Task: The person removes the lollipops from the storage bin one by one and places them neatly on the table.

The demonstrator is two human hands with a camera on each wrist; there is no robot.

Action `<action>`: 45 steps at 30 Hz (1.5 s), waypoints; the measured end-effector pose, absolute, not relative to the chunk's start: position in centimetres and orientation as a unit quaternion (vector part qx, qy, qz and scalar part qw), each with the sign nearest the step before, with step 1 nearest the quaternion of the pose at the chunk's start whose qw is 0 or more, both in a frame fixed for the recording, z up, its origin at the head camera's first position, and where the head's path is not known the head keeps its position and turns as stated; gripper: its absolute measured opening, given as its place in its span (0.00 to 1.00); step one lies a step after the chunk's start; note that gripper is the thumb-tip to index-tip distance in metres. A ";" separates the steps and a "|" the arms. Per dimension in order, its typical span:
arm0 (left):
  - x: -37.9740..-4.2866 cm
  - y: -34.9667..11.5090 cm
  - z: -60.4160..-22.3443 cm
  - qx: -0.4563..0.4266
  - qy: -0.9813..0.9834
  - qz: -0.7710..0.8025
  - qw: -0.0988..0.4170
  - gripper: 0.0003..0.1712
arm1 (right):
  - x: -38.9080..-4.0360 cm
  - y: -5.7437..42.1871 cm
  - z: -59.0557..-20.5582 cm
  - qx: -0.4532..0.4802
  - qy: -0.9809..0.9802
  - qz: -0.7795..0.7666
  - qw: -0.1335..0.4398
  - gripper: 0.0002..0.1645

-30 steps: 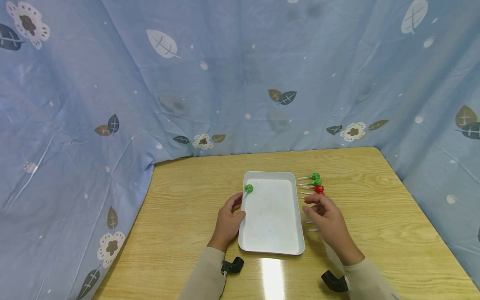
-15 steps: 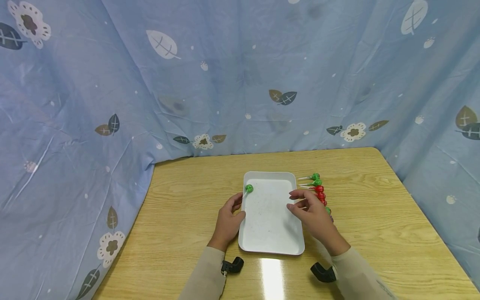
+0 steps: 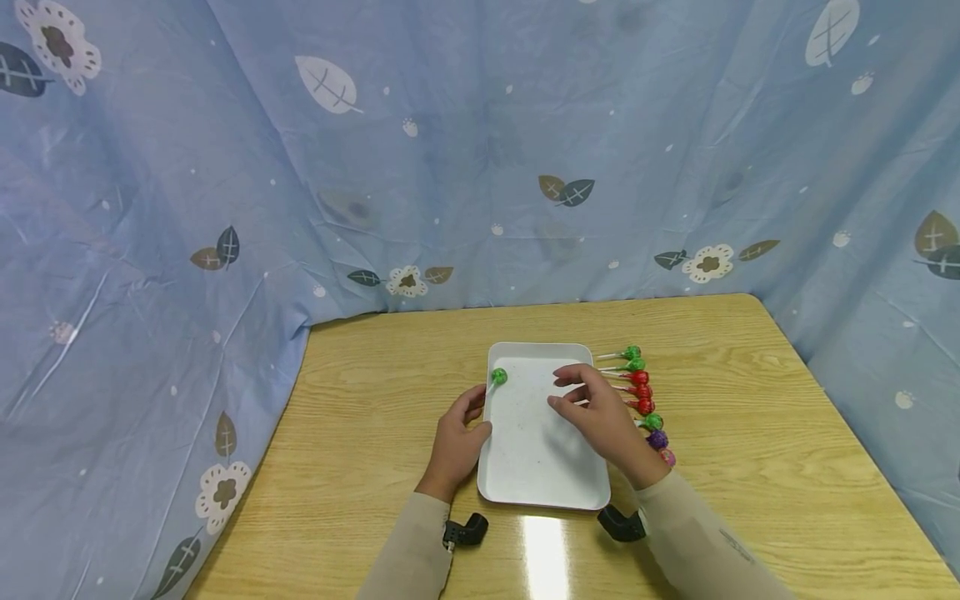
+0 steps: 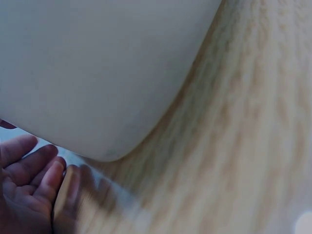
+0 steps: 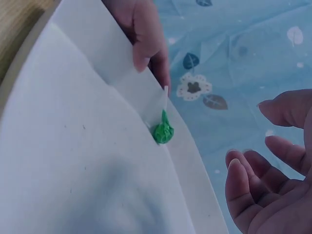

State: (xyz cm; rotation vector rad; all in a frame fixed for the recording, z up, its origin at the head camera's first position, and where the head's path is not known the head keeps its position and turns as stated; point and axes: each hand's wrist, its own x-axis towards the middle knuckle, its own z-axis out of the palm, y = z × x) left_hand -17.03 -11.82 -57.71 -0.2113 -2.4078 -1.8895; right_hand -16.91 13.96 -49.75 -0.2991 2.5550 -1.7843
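Observation:
My left hand (image 3: 456,440) holds the left rim of a white tray (image 3: 525,467), its thumb at the rim and its fingers along the outer side. In the left wrist view the fingers of that hand (image 4: 34,170) show curled beside the tray wall. One green-wrapped lollipop (image 3: 499,377) lies in the tray's far left corner area, its stick leaning on the wall. Above the tray hovers my right hand (image 3: 600,417), palm inward, fingers loosely bent and apart. The right wrist view shows nothing between its fingers (image 5: 239,180).
Right of the tray, lollipops lie in a column, sticks toward the tray: green (image 3: 634,364), red (image 3: 640,390), purple (image 3: 657,439) and pink (image 3: 667,457) among them. The wooden table (image 3: 367,400) meets a blue patterned curtain (image 3: 450,167) at the back and sides.
My right hand has moved left from the lollipop column to over the middle of the tray, uncovering the nearer lollipops. The left hand and the tray have stayed in place.

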 end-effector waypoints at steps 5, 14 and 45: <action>-17.1 -11.8 -57.7 -0.069 -0.785 -0.614 0.034 0.34 | -17.5 13.4 -49.9 -0.092 0.814 -0.573 0.018 0.23; -17.0 -11.8 -57.5 -0.069 -0.776 -0.626 0.040 0.35 | -18.4 12.1 -50.6 -0.082 0.818 -0.568 0.032 0.25; -17.1 -11.9 -57.7 -0.066 -0.770 -0.633 0.030 0.34 | -22.1 8.1 -52.0 -0.090 0.827 -0.550 0.074 0.29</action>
